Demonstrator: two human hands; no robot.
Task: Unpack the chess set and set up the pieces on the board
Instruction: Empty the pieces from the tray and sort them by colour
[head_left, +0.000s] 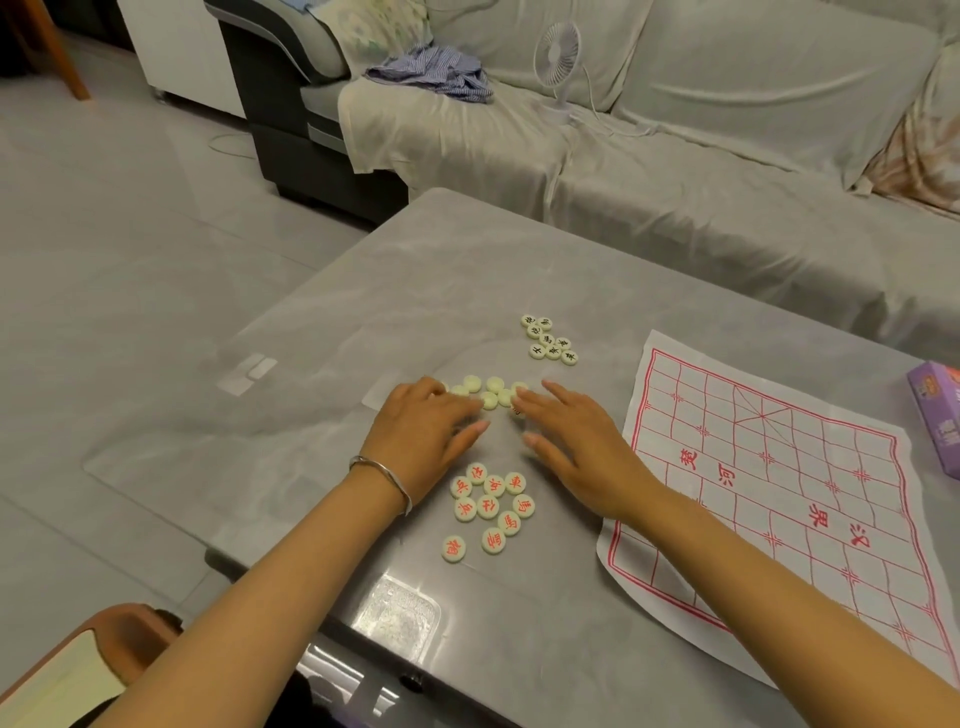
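Palms down, L hand (431, 421) & R hand (571, 441), fingers (558, 397) straight, over blank-side pieces (493, 387).

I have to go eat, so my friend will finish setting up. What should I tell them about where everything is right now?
Left hand: open, resting at the face-down pieces.
Right hand: open, fingertips at the same pile.
Red pieces: face up, grouped near you between the wrists.
Black pieces: face up, grouped farther away.
Board: spread out on the right, no pieces on it.
Box: far right.
Done: set unpacked, board laid out, some pieces sorted by colour.
Left: flip and sort the rest, then place all on the board.
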